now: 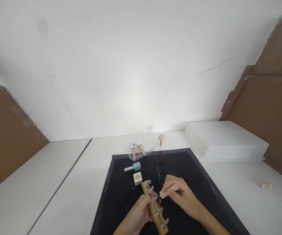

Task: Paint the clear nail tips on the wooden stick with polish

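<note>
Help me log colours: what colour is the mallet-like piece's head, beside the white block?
The mallet-like piece's head is muted teal, clearest in the head view.

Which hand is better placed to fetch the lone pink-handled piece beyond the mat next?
Probably the right hand: it looks nearer and holds only a small pink block; the left hand holds a long wooden strip.

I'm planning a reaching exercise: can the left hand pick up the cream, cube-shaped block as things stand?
Probably not: the block lies close by, uncovered, but the left hand is holding the yellow wooden bar with metal knobs.
</note>
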Motion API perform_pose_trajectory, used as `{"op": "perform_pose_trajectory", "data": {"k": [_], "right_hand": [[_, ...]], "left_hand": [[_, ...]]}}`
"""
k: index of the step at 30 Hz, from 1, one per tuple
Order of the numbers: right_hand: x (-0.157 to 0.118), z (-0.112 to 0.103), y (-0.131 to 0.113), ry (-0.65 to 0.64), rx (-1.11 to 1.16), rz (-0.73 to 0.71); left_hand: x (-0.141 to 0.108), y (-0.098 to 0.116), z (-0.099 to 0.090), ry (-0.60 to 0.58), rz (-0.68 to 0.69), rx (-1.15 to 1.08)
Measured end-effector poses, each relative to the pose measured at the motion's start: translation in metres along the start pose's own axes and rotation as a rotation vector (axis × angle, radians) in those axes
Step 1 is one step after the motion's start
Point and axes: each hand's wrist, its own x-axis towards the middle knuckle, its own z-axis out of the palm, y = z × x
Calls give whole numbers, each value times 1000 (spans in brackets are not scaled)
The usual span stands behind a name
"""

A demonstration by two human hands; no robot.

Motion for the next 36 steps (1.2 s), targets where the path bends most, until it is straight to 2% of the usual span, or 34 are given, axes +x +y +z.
{"op": "perform_pose_trajectory", "data": {"k": [9,19,25,29,33,36], "right_hand": [[-2,2,-2,-65,82,44],[0,2,-1,43,21,31],[-1,1,1,10,-19,23],[-2,3,4,8,6,2],[-2,0,8,95,70,28],[-2,-1,8,82,154,50]], "left_hand": [[0,-2,0,13,18,-5],[-2,0,2,-17,9,6],[-3,-2,3,-49,15,30],[-5,-1,5,-17,-5,49],[-6,2,4,-61,0,36],[-7,2,3,-79,-1,32]]}}
